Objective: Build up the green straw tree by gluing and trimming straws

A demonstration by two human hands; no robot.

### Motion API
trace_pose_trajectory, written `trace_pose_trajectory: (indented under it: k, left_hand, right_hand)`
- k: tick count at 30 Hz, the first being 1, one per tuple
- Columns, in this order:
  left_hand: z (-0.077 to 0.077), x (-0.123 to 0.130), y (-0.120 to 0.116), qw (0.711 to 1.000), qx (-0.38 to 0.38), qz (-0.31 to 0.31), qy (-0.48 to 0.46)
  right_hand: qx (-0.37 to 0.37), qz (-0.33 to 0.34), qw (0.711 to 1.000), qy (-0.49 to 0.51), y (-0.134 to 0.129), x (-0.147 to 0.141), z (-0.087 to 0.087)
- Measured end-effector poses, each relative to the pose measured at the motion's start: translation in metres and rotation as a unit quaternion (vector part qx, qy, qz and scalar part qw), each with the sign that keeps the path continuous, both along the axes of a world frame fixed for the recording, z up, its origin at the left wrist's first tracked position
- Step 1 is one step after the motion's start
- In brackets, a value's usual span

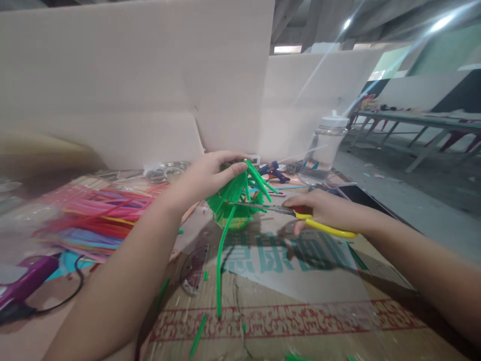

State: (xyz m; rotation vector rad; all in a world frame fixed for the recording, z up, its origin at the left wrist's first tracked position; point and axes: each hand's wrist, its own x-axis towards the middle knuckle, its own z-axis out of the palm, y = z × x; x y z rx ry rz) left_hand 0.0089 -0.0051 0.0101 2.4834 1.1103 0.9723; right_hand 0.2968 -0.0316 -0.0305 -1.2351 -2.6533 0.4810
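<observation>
My left hand (221,173) is wrapped over the top of a green craft piece (229,198) built from many green fuzzy stems. Yellow-handled scissors (323,226) are gripped in my right hand (319,208). Their blades point left and reach the side of the green piece, at the upper end of a long green stem (220,265) that hangs down toward the board. Short cut green bits (198,336) lie on the printed board (270,321) below.
Colourful stems (108,215) lie in plastic at the left, near a purple device (28,281) with a black cord. Behind are a blue glue gun (276,173), a clear bottle (323,148) and a tape roll (171,170). A dark phone-like slab (364,199) lies right.
</observation>
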Motion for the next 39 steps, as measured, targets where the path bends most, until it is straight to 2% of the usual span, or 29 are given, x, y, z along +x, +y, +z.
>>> trace_pose_trajectory:
  k: [10, 20, 29, 39]
  left_hand:
    - [-0.001, -0.001, 0.001, 1.0, 0.022, -0.015, 0.004]
    - [0.0, 0.0, 0.0, 0.999, 0.036, -0.005, 0.015]
    - [0.002, 0.002, -0.002, 0.999, 0.036, -0.005, 0.022]
    - [0.0, 0.003, -0.003, 0.999, 0.028, -0.007, 0.026]
  right_hand:
    - [-0.047, 0.04, 0.998, 0.015, 0.007, 0.006, -0.008]
    - [-0.064, 0.031, 0.997, 0.008, 0.005, -0.001, -0.005]
    - [-0.091, 0.016, 0.996, 0.005, 0.008, 0.002, -0.01]
    - [-0.095, 0.006, 0.996, -0.002, -0.002, -0.003, 0.005]
